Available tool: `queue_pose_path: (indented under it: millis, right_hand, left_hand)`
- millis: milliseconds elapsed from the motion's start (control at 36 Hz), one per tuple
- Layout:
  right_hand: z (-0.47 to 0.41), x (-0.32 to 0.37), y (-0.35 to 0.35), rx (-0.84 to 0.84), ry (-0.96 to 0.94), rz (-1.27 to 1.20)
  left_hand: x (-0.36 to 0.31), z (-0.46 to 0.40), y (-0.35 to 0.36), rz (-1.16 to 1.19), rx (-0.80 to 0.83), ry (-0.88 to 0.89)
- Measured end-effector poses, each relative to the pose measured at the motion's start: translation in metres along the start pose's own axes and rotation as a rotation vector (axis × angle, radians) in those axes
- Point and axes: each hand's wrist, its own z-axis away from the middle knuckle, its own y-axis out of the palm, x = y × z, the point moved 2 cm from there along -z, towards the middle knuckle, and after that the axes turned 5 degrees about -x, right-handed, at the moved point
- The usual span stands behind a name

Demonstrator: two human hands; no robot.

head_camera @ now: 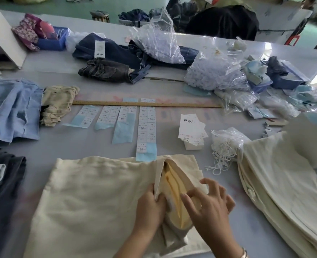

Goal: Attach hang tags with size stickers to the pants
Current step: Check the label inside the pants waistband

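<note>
A pair of cream pants [98, 198] lies flat on the table [90, 144] right in front of me, its waist end toward my right with the fly spread apart so the yellowish lining shows. My left hand [150, 209] pinches the left edge of that opening, fingers curled round the fabric flap. My right hand [208, 203] rests on the other side of the opening with fingers spread and mostly straight, pressing the cloth down, gripping nothing that I can see.

Just beyond the pants, four strips of size stickers [146, 127] lie side by side on pale blue backing, their far ends near a long wooden ruler [146, 104] that runs across the table. The nearest strip touches the far edge of the pants. To the right of the strips sits a small stack of white hang tags [190, 130], and beside that a clear bag of white string loops [226, 144] with some spilling out.

On my right, a pile of cream pants [284, 183] is stacked. On my left lie light blue garments [12, 108] and a crumpled beige one [58, 105]. Dark jeans [105, 70] and plastic bags [157, 38] crowd the far side.
</note>
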Motion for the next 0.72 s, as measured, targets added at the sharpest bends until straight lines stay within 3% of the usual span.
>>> queue_pose_path:
  millis: [111, 194, 306, 444, 722]
  right_hand:
    - [0.004, 0.011, -0.001, 0.247, -0.076, 0.179]
    - [0.008, 0.02, 0.002, 0.236, -0.121, 0.142]
    - [0.002, 0.016, 0.0, 0.127, 0.046, -0.389]
    - [-0.008, 0.009, -0.003, 0.44, 0.313, -0.978]
    - [-0.013, 0.03, 0.005, 0.615, 0.343, -1.294]
  left_hand:
    - [-0.011, 0.005, 0.0, -0.023, -0.04, 0.043]
    - [-0.018, 0.008, 0.001, -0.04, -0.047, 0.072]
    - [-0.019, 0.0, -0.009, -0.051, -0.025, 0.047]
    - [-0.016, -0.015, -0.036, 0.224, 0.048, -0.07]
    - [-0.013, -0.018, -0.065, 0.542, 0.111, -0.215]
